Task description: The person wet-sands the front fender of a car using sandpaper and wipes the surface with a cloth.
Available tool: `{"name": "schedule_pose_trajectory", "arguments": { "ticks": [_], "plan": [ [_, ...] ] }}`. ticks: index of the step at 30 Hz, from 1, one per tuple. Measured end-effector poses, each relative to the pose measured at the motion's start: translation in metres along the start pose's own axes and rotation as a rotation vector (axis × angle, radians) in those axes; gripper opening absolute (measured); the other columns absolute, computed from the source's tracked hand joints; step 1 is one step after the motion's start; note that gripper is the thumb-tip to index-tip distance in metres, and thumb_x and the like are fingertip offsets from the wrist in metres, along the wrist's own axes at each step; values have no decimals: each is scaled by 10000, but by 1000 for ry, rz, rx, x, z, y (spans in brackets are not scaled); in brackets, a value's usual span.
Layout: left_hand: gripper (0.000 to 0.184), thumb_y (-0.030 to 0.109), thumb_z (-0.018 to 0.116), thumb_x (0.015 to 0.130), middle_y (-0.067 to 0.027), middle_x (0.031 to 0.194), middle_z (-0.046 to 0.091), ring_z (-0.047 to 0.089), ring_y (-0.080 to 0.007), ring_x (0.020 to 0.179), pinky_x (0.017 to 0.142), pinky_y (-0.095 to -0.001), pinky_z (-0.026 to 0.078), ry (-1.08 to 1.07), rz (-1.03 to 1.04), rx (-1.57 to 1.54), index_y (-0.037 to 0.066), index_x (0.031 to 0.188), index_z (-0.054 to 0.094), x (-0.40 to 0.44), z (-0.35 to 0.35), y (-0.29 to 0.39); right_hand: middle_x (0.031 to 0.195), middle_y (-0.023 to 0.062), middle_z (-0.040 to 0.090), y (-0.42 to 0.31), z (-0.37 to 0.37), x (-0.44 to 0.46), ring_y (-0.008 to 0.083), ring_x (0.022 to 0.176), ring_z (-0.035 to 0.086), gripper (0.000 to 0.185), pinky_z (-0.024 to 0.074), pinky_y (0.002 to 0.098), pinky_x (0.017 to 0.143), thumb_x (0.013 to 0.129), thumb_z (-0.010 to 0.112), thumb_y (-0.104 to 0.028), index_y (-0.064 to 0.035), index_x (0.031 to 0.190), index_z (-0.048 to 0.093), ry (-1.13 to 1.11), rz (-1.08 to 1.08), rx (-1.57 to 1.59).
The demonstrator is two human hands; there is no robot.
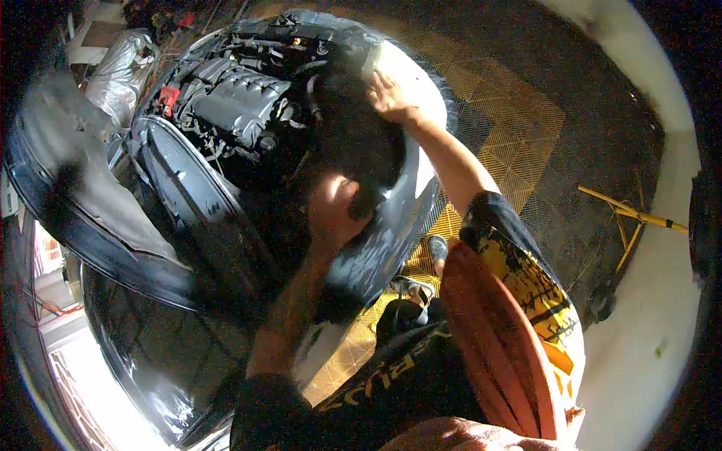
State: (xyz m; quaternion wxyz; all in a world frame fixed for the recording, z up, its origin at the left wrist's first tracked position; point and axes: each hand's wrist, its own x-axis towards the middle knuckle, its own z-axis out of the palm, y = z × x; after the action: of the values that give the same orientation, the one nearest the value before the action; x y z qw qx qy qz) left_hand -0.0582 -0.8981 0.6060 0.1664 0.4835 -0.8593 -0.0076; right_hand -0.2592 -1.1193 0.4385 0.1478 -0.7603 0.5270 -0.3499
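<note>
A car's engine bay lies exposed in front of me, with a grey engine cover [244, 101] in it. My right hand [387, 96] reaches to the fender [425, 105], fingers stretched out near its upper edge. Just beyond those fingertips is a pale, blurred patch I cannot make out. Lower down, my left hand [335, 207] is at the near side of the bay, close to the dark fender edge. Glare and motion blur hide its fingers. A dark rounded shape shows beside it, and I cannot tell whether the hand holds it.
A raised dark panel [98, 173] spans the left side. A red part [168, 99] sits beside the engine cover. A reddish cloth [496, 338] hangs over my shoulder. Yellow and black grid tiles [511, 120] cover the floor; a yellow stand [632, 214] is at the right.
</note>
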Motion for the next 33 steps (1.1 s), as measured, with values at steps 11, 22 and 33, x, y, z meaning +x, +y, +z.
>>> {"name": "schedule_pose_trajectory", "arguments": {
  "ticks": [11, 22, 33],
  "plan": [
    [515, 284, 849, 618, -120, 1068, 637, 643, -345, 915, 792, -444, 531, 82, 94, -12, 80, 1053, 663, 2, 0, -2, 1355, 380, 504, 7, -1, -25, 535, 1297, 456, 457, 355, 585, 1116, 929, 475, -217, 134, 1198, 590, 140, -317, -305],
    [467, 277, 849, 617, -94, 1054, 644, 644, -334, 906, 804, -439, 526, 166, 106, 10, 96, 1008, 669, 6, 3, 1, 1501, 353, 349, -19, -24, -24, 503, 1425, 293, 645, 248, 556, 1180, 985, 365, -356, 119, 1420, 402, -332, -239, -653],
    [475, 308, 848, 639, -106, 1085, 633, 629, -325, 960, 826, -456, 517, 122, 82, -86, 105, 1031, 671, 3, 5, -4, 1336, 373, 527, -12, -5, -43, 503, 1262, 520, 316, 427, 570, 1072, 864, 511, -122, 118, 1051, 596, 215, -303, -255]
  ]
}}
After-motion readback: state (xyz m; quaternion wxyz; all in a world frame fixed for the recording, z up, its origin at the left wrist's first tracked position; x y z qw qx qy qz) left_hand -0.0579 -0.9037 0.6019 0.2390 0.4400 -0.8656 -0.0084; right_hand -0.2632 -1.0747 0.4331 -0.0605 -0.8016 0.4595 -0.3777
